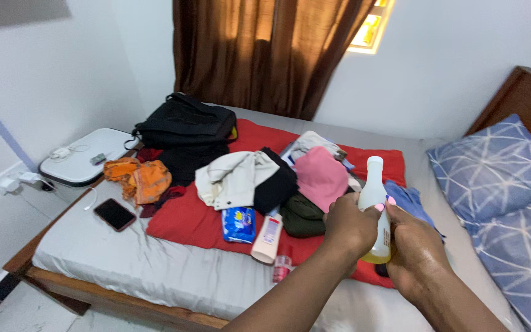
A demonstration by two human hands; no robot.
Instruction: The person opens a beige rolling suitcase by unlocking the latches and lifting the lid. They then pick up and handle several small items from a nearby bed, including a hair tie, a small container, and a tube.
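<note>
Yellow liquid sits low in the clear plastic bottle (375,212) you've got upright at the lower right of the frame, white cap on top, held above the near edge of the red blanket (188,221). Your left hand (350,226) has its fingers clenched round the bottle's left side, pink nails showing near the shoulder. Your right hand (416,255) is grasping the bottle too, thumb pressed against its right side, palm cupping the lower part.

Keep it vertical while both hands are on it; I'd judge the cap end is the part to watch, since a tilt over the blanket could mean a spill if the cap isn't tight. Hold low with one hand and let the other do any work up top.

Below and to the left of your hands lie a pale tube (267,238), a blue packet (239,224) and a small pink-capped item (282,268), all close together, so mind your elbows. Mid-frame is the clothes heap: cream jacket (233,177), pink cap (321,177), black backpack (184,123) behind. A phone (115,214) rests at left on the grey sheet (155,270).
</note>
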